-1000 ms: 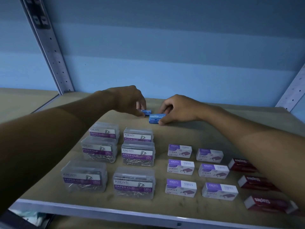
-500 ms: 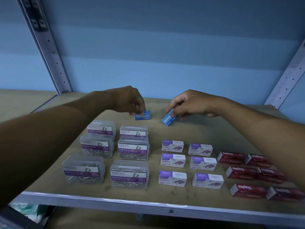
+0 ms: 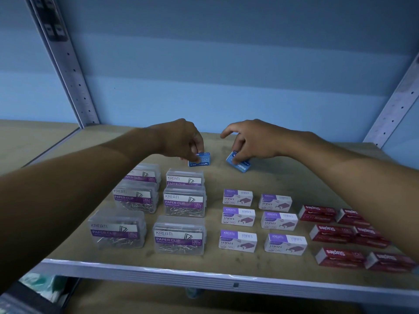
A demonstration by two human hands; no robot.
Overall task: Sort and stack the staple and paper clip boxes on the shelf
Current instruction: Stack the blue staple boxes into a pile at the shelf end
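Note:
Two small blue staple boxes lie at the back of the wooden shelf [image 3: 272,177]. My left hand [image 3: 181,141] pinches the left blue box [image 3: 201,160], which rests flat on the shelf. My right hand [image 3: 251,141] grips the right blue box [image 3: 240,165], which is turned at an angle and tilted. In front of them stand several clear paper clip boxes [image 3: 183,200] on the left, several white and purple staple boxes [image 3: 238,198] in the middle, and several red staple boxes [image 3: 317,213] on the right.
A blue back wall rises behind the shelf. Perforated metal uprights stand at the back left [image 3: 68,64] and back right [image 3: 394,105]. The shelf's metal front edge [image 3: 204,275] runs across the bottom. A lower shelf shows beneath it.
The two blue boxes have been drawn apart. My right hand has lifted its box, turned it askew and set it down to the right; my left hand keeps its box in place.

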